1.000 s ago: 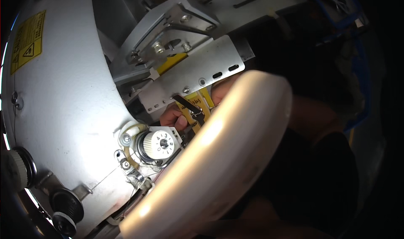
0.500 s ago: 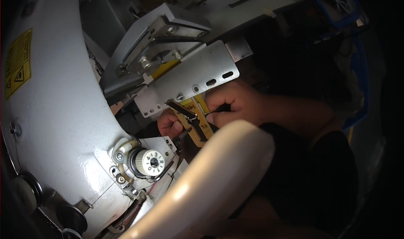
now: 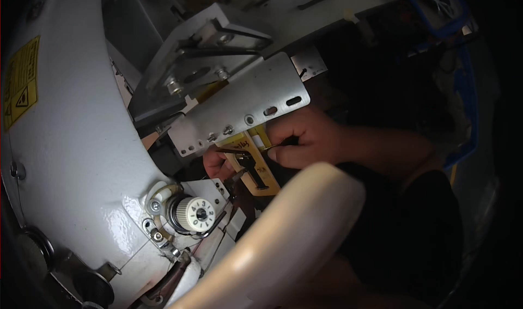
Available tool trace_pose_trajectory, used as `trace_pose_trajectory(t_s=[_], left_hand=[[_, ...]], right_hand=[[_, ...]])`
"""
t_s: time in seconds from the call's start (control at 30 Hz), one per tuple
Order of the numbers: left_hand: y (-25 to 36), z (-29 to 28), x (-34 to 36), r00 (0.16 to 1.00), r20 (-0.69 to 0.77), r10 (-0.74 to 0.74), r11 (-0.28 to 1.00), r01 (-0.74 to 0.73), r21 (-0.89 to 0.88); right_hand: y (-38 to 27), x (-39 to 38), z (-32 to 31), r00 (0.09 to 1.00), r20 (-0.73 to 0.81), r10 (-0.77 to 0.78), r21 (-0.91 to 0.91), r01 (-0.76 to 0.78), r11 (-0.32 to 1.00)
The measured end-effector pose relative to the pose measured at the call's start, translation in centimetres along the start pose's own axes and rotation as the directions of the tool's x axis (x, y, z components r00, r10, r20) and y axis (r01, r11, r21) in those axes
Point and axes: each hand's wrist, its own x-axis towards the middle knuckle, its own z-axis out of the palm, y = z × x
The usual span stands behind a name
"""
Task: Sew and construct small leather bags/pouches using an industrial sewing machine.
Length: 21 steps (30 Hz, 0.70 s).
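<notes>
One thin dark strand [image 3: 281, 142] is pinched in the right hand's [image 3: 311, 139] fingers beside the yellow plate [image 3: 266, 176], near the slotted bracket [image 3: 245, 101]. Left-hand [image 3: 217, 163] fingers curl at the plate's edge, grip unclear; steadying that edge while guiding the strand gently should help.
</notes>
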Motion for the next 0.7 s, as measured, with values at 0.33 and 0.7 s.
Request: trace_pose_trajectory(t_s=[0.33,0.7], left_hand=[[-0.2,-0.2,0.5,1.0,0.002,0.019,0.999,-0.019,-0.029],[0.1,-0.4,0.6,0.99,0.143,-0.003,1.0,0.002,0.011]], right_hand=[[0.2,0.2,-0.1,0.999,-0.019,0.033,0.038,-0.032,0.999],[0.3,-0.6,0.0,0.998,-0.022,0.056,0.038,-0.055,0.998]])
